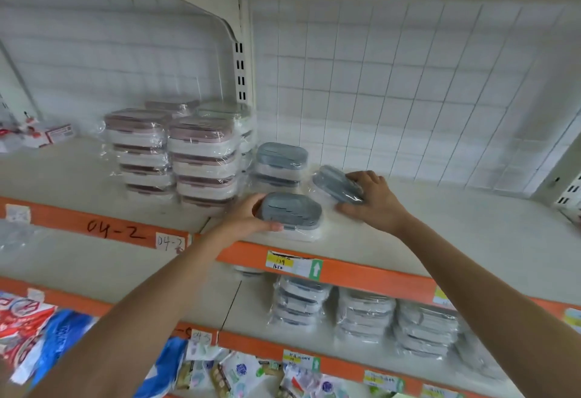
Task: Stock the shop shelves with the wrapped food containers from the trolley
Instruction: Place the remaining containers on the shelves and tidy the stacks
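1. Front box (290,213): grey lid, wrapped in film, sitting flat on the top shelf (440,240) right at the front edge. Its long axis runs roughly left-right along the shelf lip. My left hand (248,217) is on its left end, thumb along the near side and fingers curled over the far corner, so I'm gripping it.

2. Second box (338,184): same kind, but tilted, its right end lifted, with the long axis running diagonally back-left to front-right. My right hand (372,201) is clamped on that right end, fingers over the lid and thumb down at the shelf in front.

3. The relation that matters, I reckon: both boxes lie inward from my hands, between them. The short grey stack (279,163) sits behind the front box and just left of the tilted one, so the tilted one is the nearer to it.

4. Next move, my guess: level the tilted box and square it up beside or on that stack.

5. Further left are the pink-lid stacks (176,152), close by the grey stack. More wrapped boxes fill the shelf below (361,312). Trolley's not in view.
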`<state>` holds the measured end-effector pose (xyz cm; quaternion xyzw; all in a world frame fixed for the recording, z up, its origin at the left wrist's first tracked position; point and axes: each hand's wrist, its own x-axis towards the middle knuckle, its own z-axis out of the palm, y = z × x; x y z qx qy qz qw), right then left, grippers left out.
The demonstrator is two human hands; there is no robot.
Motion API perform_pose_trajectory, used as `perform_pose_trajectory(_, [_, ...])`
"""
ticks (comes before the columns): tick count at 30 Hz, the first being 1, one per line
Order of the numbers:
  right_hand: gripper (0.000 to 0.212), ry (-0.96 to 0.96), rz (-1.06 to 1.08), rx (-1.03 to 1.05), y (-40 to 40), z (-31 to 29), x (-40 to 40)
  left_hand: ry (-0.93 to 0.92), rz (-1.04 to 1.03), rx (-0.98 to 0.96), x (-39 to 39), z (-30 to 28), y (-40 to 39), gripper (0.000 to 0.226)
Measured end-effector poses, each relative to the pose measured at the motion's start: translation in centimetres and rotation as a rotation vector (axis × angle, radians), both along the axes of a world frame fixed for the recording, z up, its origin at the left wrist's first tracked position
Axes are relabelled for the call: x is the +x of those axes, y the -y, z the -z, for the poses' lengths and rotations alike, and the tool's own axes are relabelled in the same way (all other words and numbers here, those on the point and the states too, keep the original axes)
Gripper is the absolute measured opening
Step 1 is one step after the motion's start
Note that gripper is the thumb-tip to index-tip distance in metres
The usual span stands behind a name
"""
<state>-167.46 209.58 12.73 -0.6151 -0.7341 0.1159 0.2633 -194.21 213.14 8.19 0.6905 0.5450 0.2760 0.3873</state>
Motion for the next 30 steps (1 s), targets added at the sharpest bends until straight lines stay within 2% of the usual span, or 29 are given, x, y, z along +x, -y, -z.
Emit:
perform_pose_trajectory(4, [0.076,0.049,-0.181,0.052,-0.8,-1.5,-2.6,0.002,0.025,0.006,0.0,0.3,0.0,0.084])
perform_pose_trajectory(7, [0.07,0.103,-0.248,0.101,-1.6,-1.8,-4.4,0.108,0.033,-0.017,-0.1,0.7,0.1,0.07])
perform_pose_trajectory(9, [0.068,0.159,-0.266,0.052,-2.3,-1.2,-5.2,0.131,0.021,-0.015,-0.1,1.0,0.1,0.06])
perform_pose_trajectory(12, [0.064,0.202,-0.257,-0.042,-2.9,-0.1,-5.8,0.144,0.02,-0.005,-0.3,1.7,-0.3,0.06])
perform_pose_trajectory(20, [0.063,0.221,-0.245,-0.036,-2.4,-0.2,-6.0,0.221,0.05,-0.014,-0.3,1.8,-0.6,0.058])
perform_pose_trajectory(24, [0.063,0.279,-0.212,-0.088,-2.1,-1.3,-6.1,0.18,0.083,0.003,-0.1,1.0,-0.4,0.07])
perform_pose_trajectory(26, [0.062,0.263,-0.183,-0.036,-2.2,-3.0,-5.7,0.138,0.093,0.02,-0.2,0.4,-0.3,0.077])
perform_pose_trajectory(30, [0.061,0.191,-0.093,0.087,-3.1,-6.4,-4.5,-0.113,0.245,0.212,0.4,-1.2,-0.8,0.093])
